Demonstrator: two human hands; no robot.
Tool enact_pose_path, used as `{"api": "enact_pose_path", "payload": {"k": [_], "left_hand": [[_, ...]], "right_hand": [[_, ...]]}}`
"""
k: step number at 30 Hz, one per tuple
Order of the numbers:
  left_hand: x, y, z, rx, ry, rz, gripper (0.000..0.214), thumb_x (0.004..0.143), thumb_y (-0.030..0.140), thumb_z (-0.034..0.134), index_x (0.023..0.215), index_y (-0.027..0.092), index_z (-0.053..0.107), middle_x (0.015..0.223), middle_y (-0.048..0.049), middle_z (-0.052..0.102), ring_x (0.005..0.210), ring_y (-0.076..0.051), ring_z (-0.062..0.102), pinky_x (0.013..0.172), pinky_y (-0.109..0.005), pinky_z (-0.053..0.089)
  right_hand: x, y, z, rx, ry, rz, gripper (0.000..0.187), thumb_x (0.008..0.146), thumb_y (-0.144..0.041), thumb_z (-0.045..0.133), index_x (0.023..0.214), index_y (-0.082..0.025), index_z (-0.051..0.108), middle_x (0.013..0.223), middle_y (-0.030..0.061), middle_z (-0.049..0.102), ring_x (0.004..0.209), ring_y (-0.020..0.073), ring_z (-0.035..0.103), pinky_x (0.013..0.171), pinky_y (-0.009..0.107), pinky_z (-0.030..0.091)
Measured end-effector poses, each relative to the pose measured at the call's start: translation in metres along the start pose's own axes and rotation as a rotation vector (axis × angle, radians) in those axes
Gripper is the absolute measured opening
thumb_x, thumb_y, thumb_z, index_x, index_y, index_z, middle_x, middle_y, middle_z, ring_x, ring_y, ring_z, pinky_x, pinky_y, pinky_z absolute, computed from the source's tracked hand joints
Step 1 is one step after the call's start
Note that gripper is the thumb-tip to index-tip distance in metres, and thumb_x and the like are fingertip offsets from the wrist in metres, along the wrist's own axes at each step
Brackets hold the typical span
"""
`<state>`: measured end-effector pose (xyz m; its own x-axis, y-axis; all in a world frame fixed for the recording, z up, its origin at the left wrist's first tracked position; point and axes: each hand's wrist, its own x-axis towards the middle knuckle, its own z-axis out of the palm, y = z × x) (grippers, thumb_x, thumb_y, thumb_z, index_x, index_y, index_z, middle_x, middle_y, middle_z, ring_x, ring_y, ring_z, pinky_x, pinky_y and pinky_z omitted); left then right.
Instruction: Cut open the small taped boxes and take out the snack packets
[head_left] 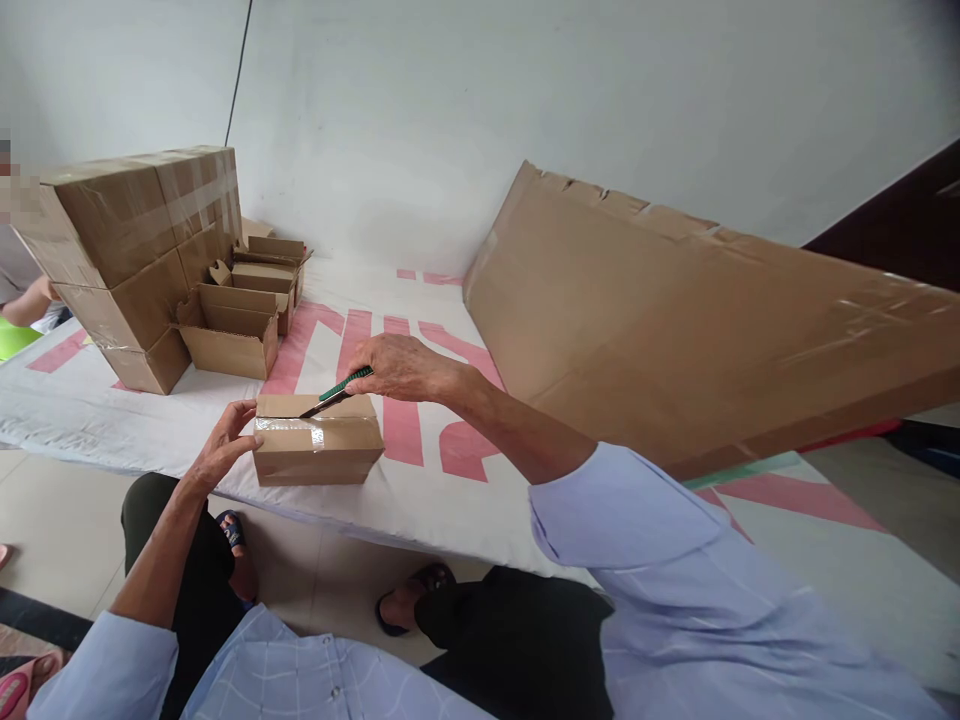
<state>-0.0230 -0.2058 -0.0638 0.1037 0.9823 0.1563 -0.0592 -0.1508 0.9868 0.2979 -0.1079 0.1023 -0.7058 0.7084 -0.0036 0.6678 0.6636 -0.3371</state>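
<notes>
A small closed cardboard box (319, 465) lies near the front edge of the covered table, with clear tape (318, 438) along its top seam and down over the middle. My left hand (225, 440) grips the box's left end, thumb on the near side of the top and fingers at the far corner. In my right hand (401, 368) is a green box cutter (346, 384), held from above. Its blade points down to the left and meets the top of the box at the seam.
Stacked taped cartons (142, 240) stand at the left, beside several open small boxes (229, 340). A large cardboard sheet (675, 330) leans at the right. White cloth with red print (442, 510) covers the table. Another person's arm (30, 300) shows at the far left.
</notes>
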Motion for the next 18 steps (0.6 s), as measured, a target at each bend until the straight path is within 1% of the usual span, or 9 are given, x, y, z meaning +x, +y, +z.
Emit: {"api": "enact_pose_path", "payload": {"k": [4, 8, 13, 18], "left_hand": [[0.000, 0.000, 0.000, -0.001, 0.008, 0.001, 0.057, 0.082, 0.041, 0.089, 0.132, 0.027, 0.065, 0.153, -0.0112, 0.065, 0.156, -0.041, 0.046, 0.121, -0.054, 0.045], [0.001, 0.000, 0.001, -0.011, 0.003, 0.005, 0.057, 0.081, 0.042, 0.089, 0.131, 0.027, 0.066, 0.152, -0.0109, 0.066, 0.156, -0.042, 0.046, 0.120, -0.054, 0.046], [0.002, -0.001, 0.000, 0.005, -0.005, 0.014, 0.054, 0.082, 0.040, 0.088, 0.129, 0.028, 0.066, 0.152, -0.0100, 0.065, 0.156, -0.042, 0.045, 0.120, -0.053, 0.045], [0.001, 0.001, 0.001, 0.012, 0.001, 0.016, 0.053, 0.082, 0.040, 0.087, 0.129, 0.028, 0.065, 0.152, -0.0102, 0.066, 0.156, -0.041, 0.046, 0.122, -0.054, 0.043]], "right_hand": [[-0.003, 0.002, -0.002, 0.005, 0.016, -0.008, 0.031, 0.092, -0.056, 0.073, 0.083, -0.027, 0.082, 0.082, 0.0038, 0.071, 0.080, 0.0204, 0.057, 0.067, 0.036, 0.028], [-0.001, 0.003, -0.002, -0.042, -0.005, -0.012, 0.033, 0.093, -0.058, 0.072, 0.084, -0.028, 0.082, 0.079, 0.0043, 0.070, 0.081, 0.0212, 0.058, 0.067, 0.035, 0.027], [0.004, -0.006, 0.002, -0.083, -0.003, -0.017, 0.034, 0.095, -0.058, 0.072, 0.086, -0.027, 0.082, 0.079, 0.0046, 0.068, 0.082, 0.0211, 0.058, 0.066, 0.035, 0.026], [0.005, -0.013, -0.001, -0.077, 0.011, -0.030, 0.035, 0.094, -0.057, 0.073, 0.082, -0.025, 0.081, 0.082, 0.0052, 0.070, 0.082, 0.0208, 0.058, 0.067, 0.035, 0.026]]}}
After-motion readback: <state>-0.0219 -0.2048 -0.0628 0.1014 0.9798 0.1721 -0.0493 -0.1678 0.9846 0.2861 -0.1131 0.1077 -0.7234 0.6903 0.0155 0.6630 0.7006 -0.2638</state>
